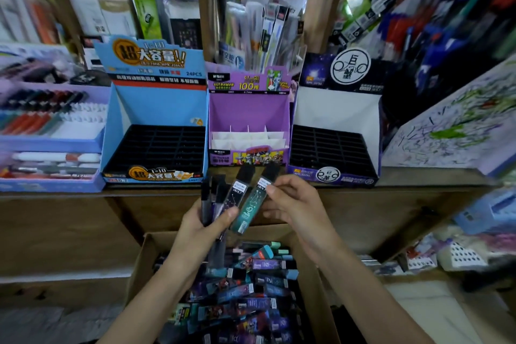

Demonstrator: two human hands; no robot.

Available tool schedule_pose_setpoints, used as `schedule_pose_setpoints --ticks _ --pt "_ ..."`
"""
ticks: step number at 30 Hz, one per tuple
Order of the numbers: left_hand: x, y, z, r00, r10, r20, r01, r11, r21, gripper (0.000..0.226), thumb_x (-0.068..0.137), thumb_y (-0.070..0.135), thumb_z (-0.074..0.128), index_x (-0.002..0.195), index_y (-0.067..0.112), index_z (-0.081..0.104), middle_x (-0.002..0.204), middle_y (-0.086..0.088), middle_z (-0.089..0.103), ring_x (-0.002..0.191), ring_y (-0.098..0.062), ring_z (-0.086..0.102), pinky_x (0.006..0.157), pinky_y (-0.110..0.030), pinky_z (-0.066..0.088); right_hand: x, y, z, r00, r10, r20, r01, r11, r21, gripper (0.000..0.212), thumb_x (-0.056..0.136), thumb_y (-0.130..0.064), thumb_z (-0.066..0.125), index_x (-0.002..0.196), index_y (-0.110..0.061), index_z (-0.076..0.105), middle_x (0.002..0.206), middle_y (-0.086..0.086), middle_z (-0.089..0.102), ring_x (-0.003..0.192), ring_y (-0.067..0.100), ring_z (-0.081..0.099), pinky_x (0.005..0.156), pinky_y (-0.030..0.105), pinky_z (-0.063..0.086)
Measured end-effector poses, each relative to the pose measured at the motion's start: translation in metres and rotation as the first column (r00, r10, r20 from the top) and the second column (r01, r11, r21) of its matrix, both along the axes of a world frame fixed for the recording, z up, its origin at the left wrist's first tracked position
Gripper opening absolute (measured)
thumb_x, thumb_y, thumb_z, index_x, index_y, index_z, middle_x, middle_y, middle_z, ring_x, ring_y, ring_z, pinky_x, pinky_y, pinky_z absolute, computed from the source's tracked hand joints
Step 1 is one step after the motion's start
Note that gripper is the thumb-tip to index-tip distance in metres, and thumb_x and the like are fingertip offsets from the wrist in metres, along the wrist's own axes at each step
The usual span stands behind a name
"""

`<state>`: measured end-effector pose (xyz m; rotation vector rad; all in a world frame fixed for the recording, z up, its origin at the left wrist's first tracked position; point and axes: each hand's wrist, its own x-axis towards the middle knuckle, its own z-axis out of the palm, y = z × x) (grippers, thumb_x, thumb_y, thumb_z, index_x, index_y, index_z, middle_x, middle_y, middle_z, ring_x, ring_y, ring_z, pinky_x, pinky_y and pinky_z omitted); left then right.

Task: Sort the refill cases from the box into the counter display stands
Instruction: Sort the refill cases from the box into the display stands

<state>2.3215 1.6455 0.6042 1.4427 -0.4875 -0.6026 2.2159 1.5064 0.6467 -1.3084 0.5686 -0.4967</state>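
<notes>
Above the box [141, 257], the left hand [205, 232] gripped a fan of dark refill cases [234, 196]; the right hand [297, 205] pinched the teal case [250, 211] with curled fingers [280, 185], near the purple display stand [248, 109] on the counter [413, 177].

"24PCS" on blue display stand [156, 109], "ULTRAMAN" and "100" on purple stand [248, 110]
</notes>
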Motion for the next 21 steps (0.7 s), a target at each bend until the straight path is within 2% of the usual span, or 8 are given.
schedule_pose_setpoints --ticks 4,6,9,10,12,14,21 --pt "0.012 -0.006 0.012 0.998 0.056 0.025 -0.055 0.997 -0.058 0.013 0.082 0.02 0.063 0.093 0.014 0.06 0.068 0.008 0.069 0.06 -0.004 0.063 0.055 -0.013 0.049 -0.002 -0.027 0.026 0.997 -0.042 0.067 0.053 0.984 -0.169 0.007 0.091 -0.004 0.056 0.087 -0.011 0.056 0.08 0.003 0.07 0.065 0.012 0.064 0.06 0.025 0.054" --pt "0.016 -0.008 0.017 0.998 0.056 0.035 -0.053 0.995 -0.085 0.015 0.081 0.02 0.063 0.094 0.014 0.059 0.066 0.007 0.067 0.056 -0.006 0.061 0.053 -0.016 0.05 -0.004 -0.053 0.045 0.985 -0.122 0.124 0.155 0.941 -0.302 0.009 0.091 -0.006 0.056 0.088 -0.015 0.055 0.078 -0.001 0.072 0.068 0.011 0.066 0.06 0.023 0.055" --pt "0.021 -0.011 0.022 0.995 0.043 0.088 -0.033 0.994 -0.106 0.019 0.078 0.026 0.063 0.093 0.015 0.059 0.064 0.007 0.064 0.055 -0.007 0.059 0.052 -0.018 0.05 -0.001 -0.096 0.072 0.911 -0.333 0.241 0.411 0.766 -0.494 0.016 0.093 -0.011 0.056 0.088 -0.025 0.05 0.082 -0.002 0.068 0.074 0.009 0.067 0.062 0.018 0.053" --pt "0.022 -0.013 0.023 0.994 0.038 0.101 -0.028 0.994 -0.103 0.021 0.076 0.029 0.063 0.092 0.016 0.059 0.064 0.007 0.063 0.056 -0.008 0.059 0.053 -0.019 0.051 0.004 -0.108 0.077 0.895 -0.366 0.254 0.445 0.704 -0.553 0.016 0.094 -0.013 0.055 0.09 -0.027 0.048 0.085 -0.003 0.064 0.077 0.009 0.066 0.063 0.019 0.053" --pt "0.021 -0.017 0.024 0.994 0.039 0.104 -0.028 0.994 -0.103 0.023 0.075 0.031 0.064 0.093 0.017 0.059 0.063 0.006 0.062 0.056 -0.009 0.059 0.054 -0.019 0.05 0.017 -0.125 0.076 0.907 -0.367 0.208 0.41 0.653 -0.637 0.012 0.095 -0.016 0.054 0.094 -0.024 0.046 0.087 -0.006 0.06 0.082 0.014 0.064 0.068 0.023 0.053" --pt "0.019 -0.019 0.024 0.995 0.051 0.09 -0.041 0.993 -0.11 0.026 0.074 0.031 0.064 0.095 0.017 0.06 0.064 0.007 0.063 0.057 -0.008 0.059 0.053 -0.018 0.05 0.033 -0.137 0.067 0.931 -0.337 0.14 0.339 0.658 -0.673 0.009 0.094 -0.014 0.055 0.098 -0.017 0.047 0.087 -0.005 0.059 0.085 0.018 0.062 0.073 0.028 0.051" --pt "0.01 -0.014 0.025 0.997 0.049 0.067 -0.041 0.992 -0.117 0.03 0.074 0.031 0.064 0.097 0.013 0.058 0.066 0.008 0.064 0.057 -0.006 0.06 0.055 -0.014 0.049 0.06 -0.154 0.043 0.954 -0.297 0.032 0.233 0.671 -0.704 0.015 0.094 -0.008 0.053 0.108 -0.004 0.051 0.091 0.009 0.061 0.084 0.019 0.059 0.08 0.035 0.05"
